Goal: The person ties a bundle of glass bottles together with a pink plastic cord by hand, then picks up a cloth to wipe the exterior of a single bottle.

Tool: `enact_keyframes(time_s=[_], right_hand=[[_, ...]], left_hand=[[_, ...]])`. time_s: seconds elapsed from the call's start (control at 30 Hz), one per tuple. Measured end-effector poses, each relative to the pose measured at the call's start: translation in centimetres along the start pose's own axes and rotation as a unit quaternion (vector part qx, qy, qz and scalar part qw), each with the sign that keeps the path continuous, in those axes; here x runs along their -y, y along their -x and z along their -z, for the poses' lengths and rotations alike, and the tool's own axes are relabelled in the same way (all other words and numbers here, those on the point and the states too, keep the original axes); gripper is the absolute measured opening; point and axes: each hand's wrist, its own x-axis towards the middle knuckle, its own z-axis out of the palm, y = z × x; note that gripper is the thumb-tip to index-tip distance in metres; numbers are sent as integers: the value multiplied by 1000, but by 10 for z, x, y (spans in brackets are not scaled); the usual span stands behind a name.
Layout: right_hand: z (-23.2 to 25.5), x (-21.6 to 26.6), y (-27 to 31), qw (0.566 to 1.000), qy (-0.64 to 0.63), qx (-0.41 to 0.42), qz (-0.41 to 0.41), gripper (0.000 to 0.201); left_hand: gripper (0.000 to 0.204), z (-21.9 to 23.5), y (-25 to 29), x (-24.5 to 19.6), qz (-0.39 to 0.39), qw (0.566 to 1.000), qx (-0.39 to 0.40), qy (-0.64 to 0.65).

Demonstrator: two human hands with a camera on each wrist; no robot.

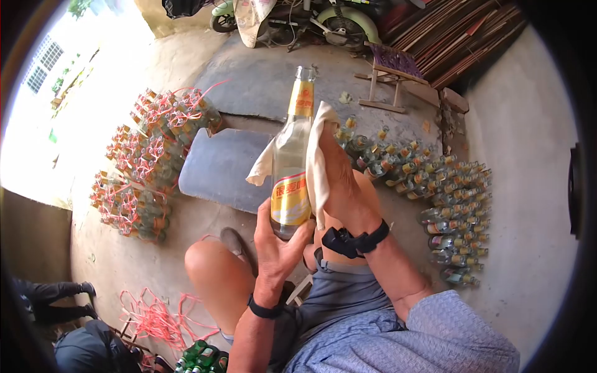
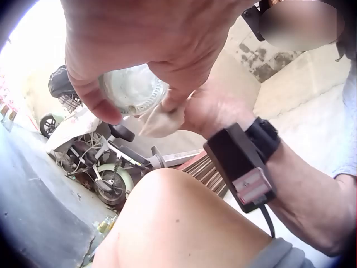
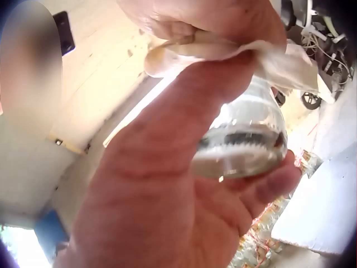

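Note:
A clear glass bottle with a yellow label stands nearly upright in front of the body. My left hand grips it low, thumb and fingers curled round the base. Its thick round bottom shows in the left wrist view. My right hand holds a cream cloth against the bottle's right side. More of the cloth sticks out on the left, behind the glass. Most right-hand fingers are hidden by cloth and bottle in the head view.
Bundled bottles with pink straps stand at left. Loose bottles line the right wall. A grey slab lies ahead. Pink strapping and green bottles are at lower left, near another person's legs. A small stool stands farther back.

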Motion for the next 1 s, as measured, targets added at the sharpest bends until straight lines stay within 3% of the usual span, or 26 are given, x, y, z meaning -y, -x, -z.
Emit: enact_keyframes(time_s=[0.03,0.07,0.1,0.13,0.27,0.37,0.4,0.5,0.6,0.7,0.83,0.87,0.97,1.0], right_hand=[[3,9,-7,997,38,-11,62,61],[4,24,-10,993,-95,-8,-68,69],[4,36,-15,954,-225,-5,-196,77],[20,22,-18,883,-361,62,-292,77],[29,18,2,913,-310,93,-247,72],[31,11,16,924,-290,108,-225,69],[31,9,18,926,-285,113,-221,68],[31,9,22,944,-238,127,-191,64],[31,16,26,975,-107,133,-141,55],[33,25,31,950,-195,139,-203,50],[42,26,24,966,-115,154,-172,53],[41,28,23,973,-101,142,-154,61],[45,49,23,972,36,162,-164,73],[43,47,27,963,74,176,-189,82]], left_hand=[[66,4,1,-3,48,996,44,57],[64,8,2,-7,97,985,86,113],[63,12,2,-9,145,966,128,169],[69,14,0,-8,168,927,180,282],[78,10,0,8,198,840,230,449],[86,-1,-4,-4,216,812,210,499],[79,2,-5,13,191,791,261,519],[81,0,-8,23,208,772,251,546],[80,-2,-18,4,218,790,229,526],[98,-9,-19,-4,215,818,163,508],[101,18,-25,-3,273,887,231,293],[91,35,-26,13,276,877,280,274],[76,60,-40,10,166,930,134,300],[69,63,-44,3,133,926,100,338]])
